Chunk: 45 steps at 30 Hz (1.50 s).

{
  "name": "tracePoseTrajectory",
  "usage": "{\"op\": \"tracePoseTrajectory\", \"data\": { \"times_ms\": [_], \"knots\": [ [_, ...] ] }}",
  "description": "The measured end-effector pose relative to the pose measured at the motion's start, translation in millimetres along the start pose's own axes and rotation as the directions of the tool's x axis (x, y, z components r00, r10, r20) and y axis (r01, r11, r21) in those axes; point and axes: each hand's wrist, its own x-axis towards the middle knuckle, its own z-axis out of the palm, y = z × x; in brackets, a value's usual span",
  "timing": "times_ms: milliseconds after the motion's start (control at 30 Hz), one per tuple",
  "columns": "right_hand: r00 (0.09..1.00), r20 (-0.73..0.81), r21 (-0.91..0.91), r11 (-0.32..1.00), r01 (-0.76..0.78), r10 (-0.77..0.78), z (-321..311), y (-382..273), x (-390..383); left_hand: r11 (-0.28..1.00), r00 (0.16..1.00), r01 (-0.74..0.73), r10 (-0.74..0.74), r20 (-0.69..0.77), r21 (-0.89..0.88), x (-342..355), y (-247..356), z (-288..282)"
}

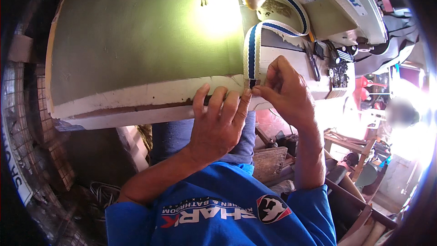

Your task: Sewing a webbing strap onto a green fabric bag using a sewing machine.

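A webbing strap [252,54], white with a blue stripe down its middle, curves from beneath the sewing machine [348,13] toward the table's near edge. Its dark, seemingly folded end lies between my two hands. My left hand [218,116] rests across the table edge with fingers spread, and its index fingertip touches the strap's end. From the other side, my right hand [290,92] pinches at the same end with thumb and bent index finger. Part of the strap's end is covered by the fingertips.
Bright light falls on the worn table [136,41] near the machine. A dark slim tool [313,64] and a cluster of small metal parts [337,70] lie right of the strap. Wooden pieces [268,161] clutter the floor at lower right; wire mesh [45,155] stands at left.
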Motion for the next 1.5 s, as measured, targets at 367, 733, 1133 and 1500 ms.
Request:
{"op": "tracePoseTrajectory", "data": {
  "times_ms": [367,733,1133,1500],
  "knots": [
    [0.743,-0.41,-0.241,0.848,0.471,-0.529,36,33,-24,0.994,0.981,-0.111,0.11,0.161,0.001,19,3,-14],
    [0.69,-0.211,-0.443,0.697,0.564,-0.692,23,41,-25,0.994,0.976,-0.105,0.106,0.188,-0.013,35,2,-15],
    [0.623,-0.241,-0.313,0.667,0.676,-0.744,42,48,-30,0.964,0.964,-0.255,0.259,0.063,-0.076,23,-17,-19],
    [0.624,-0.372,-0.07,0.691,0.72,-0.687,41,22,-25,0.865,0.996,-0.028,-0.021,-0.092,-0.5,30,-15,-24]
  ]
}}
